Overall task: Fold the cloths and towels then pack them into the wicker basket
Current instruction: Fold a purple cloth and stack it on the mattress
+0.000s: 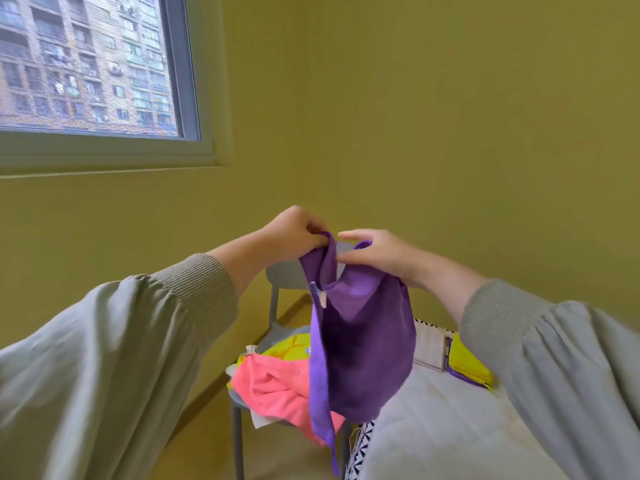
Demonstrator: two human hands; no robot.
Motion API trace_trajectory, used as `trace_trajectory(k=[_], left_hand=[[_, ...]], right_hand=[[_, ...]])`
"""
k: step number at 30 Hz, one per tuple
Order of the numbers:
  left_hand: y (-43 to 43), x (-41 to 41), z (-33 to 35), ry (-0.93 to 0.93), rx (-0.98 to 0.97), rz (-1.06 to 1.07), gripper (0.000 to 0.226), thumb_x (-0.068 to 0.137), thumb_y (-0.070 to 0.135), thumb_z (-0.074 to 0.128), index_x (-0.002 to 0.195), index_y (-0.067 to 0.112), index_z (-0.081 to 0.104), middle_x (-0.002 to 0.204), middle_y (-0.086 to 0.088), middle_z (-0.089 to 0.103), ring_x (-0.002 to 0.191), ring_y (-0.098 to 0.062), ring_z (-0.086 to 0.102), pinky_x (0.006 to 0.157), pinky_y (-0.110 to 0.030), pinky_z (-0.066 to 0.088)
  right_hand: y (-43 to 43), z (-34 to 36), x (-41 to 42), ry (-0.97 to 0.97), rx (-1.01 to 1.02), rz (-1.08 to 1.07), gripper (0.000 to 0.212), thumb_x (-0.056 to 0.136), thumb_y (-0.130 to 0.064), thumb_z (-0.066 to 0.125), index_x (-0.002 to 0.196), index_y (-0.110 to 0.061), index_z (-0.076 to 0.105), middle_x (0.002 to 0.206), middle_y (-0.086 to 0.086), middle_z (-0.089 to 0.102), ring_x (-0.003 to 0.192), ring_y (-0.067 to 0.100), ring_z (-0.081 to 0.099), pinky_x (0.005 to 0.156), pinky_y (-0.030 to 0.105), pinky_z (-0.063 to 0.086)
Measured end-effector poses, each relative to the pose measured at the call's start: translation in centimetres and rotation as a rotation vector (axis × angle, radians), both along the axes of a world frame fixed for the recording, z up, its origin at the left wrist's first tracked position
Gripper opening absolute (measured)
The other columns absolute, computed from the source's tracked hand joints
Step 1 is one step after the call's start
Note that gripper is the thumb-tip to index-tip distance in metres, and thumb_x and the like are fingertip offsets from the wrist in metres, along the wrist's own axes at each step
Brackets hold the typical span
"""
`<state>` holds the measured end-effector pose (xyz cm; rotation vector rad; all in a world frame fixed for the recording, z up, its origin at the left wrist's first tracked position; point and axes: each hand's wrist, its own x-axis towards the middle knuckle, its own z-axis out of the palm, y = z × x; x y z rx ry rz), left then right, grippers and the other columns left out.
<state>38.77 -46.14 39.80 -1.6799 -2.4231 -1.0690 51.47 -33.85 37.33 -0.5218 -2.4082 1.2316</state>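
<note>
so the thin purple fabric cloth [363, 341] is up in the air, hanging in front of the yellow wall, above where the grey plastic chair [287, 273] meets the pale grey padded bed [450, 427]. the left hand [298, 230] has its fingers curled in tight, pinching one end of the top edge. the right hand [377, 254] has the other end, with the thumb under and the fingers laid fairly straight over the top, so it's more of a loose pinch than a fist. the hands are close together, so the top edge sags into a fold between them. the rest drapes down with one long side doubled over.

handling-wise i'd say it's super light and totally floppy, zero stiffness. it doesn't look slippery or fragile. the best place to grab is the two top corners, spread apart so it hangs flat. the little white tag [323, 299] on the seam is a handy marker for which edge is which. creasing it on the bed looks easier than folding it mid-air.

a crumpled pink fleecy cloth [273, 382] and a bright yellow cloth [291, 348] sit piled on the chair seat, unfolded. a folded yellow stack [471, 362] lies on the bed further right. the off-white boxy thing [429, 344] beside it might be the basket, honestly can't tell from here.
</note>
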Motion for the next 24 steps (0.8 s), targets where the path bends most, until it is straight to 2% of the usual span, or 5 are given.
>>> trace_trajectory(k=[4, 8, 15, 19, 24], left_hand=[[0.0, 0.5, 0.0, 0.029, 0.012, -0.012, 0.013, 0.082, 0.011, 0.064, 0.073, 0.020, 0.066, 0.059, 0.008, 0.053, 0.056, -0.009, 0.044, 0.047, -0.013, 0.033], [0.0, 0.4, -0.3, -0.086, 0.072, -0.009, 0.010, 0.081, 0.018, 0.071, 0.072, 0.020, 0.067, 0.058, 0.006, 0.054, 0.051, -0.007, 0.045, 0.046, -0.014, 0.036], [-2.4, -2.8, -1.6, -0.845, 0.091, -0.204, 0.014, 0.096, 0.010, 0.050, 0.096, 0.014, 0.064, 0.084, -0.001, 0.064, 0.070, -0.011, 0.061, 0.068, -0.027, 0.049], [-3.3, -3.3, -3.0, -0.938, 0.000, -0.379, 0.030, 0.093, -0.002, 0.042, 0.109, 0.008, 0.064, 0.104, -0.006, 0.067, 0.093, -0.018, 0.063, 0.091, -0.036, 0.046], [-3.0, -3.0, -4.1, -0.939, -0.001, -0.423, 0.034, 0.081, 0.006, 0.065, 0.115, 0.007, 0.062, 0.110, -0.007, 0.066, 0.102, -0.020, 0.061, 0.102, -0.042, 0.042]], right_hand=[[-0.5, -0.4, -0.5, -0.004, -0.022, 0.033, 0.008, 0.078, -0.008, 0.072, 0.080, -0.015, 0.072, 0.080, 0.009, 0.066, 0.074, 0.017, 0.058, 0.074, 0.028, 0.046], [-0.3, -0.8, -0.9, 0.040, -0.079, 0.029, 0.009, 0.078, 0.002, 0.066, 0.076, -0.007, 0.068, 0.079, 0.013, 0.060, 0.075, 0.020, 0.052, 0.072, 0.031, 0.041], [0.6, -0.2, -0.6, 0.191, -0.463, 0.027, 0.028, 0.088, 0.011, 0.044, 0.075, -0.007, 0.061, 0.056, 0.001, 0.065, 0.049, 0.010, 0.060, 0.051, 0.016, 0.048], [1.0, -0.1, -0.7, 0.203, -0.572, 0.055, 0.028, 0.091, 0.007, 0.040, 0.076, -0.007, 0.059, 0.057, 0.002, 0.065, 0.049, 0.011, 0.061, 0.051, 0.016, 0.049], [1.1, -0.4, -1.1, 0.196, -0.586, 0.053, 0.027, 0.091, 0.006, 0.040, 0.078, -0.008, 0.059, 0.062, 0.004, 0.065, 0.052, 0.014, 0.062, 0.053, 0.019, 0.049]])
